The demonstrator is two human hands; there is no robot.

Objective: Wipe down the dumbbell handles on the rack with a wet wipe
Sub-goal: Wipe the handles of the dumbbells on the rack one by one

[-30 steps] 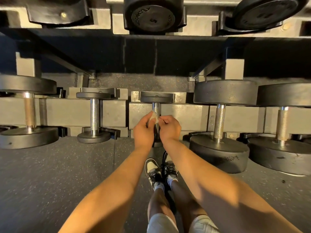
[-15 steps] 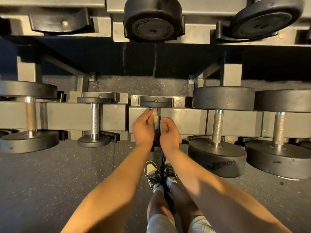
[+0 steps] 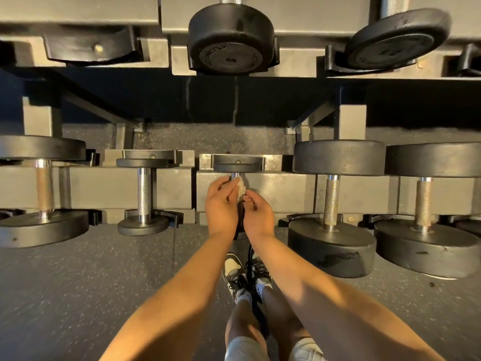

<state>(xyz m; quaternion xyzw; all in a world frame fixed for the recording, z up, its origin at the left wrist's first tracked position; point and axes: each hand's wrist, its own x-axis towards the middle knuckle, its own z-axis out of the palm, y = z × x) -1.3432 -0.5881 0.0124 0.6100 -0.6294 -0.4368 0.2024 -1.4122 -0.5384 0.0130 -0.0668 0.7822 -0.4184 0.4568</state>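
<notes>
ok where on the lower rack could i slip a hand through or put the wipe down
Free: the gap between the small dumbbell and the left hand, and the bare floor in front. Crowded: both hands, with the right hand, and the wipe around the middle handle; the large dumbbells sit close together.

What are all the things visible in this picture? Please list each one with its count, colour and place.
Lower-shelf dumbbells: five, black heads, metal handles; in a row along the rack's lower shelf, the middle one mostly hidden by the hands.
Upper-shelf dumbbells: two seen, black, at the top centre and top right.
Empty cradle: one, black, top left.
Rack: one, beige-grey.
Wipe: one, whitish, bunched at the middle dumbbell's handle, between both hands.
Floor: dark grey, speckled.
Shoes: two, black and white, bottom centre.
Left hand: fingers at the wipe.
Right hand: fingers pinching the wipe's lower end.
</notes>
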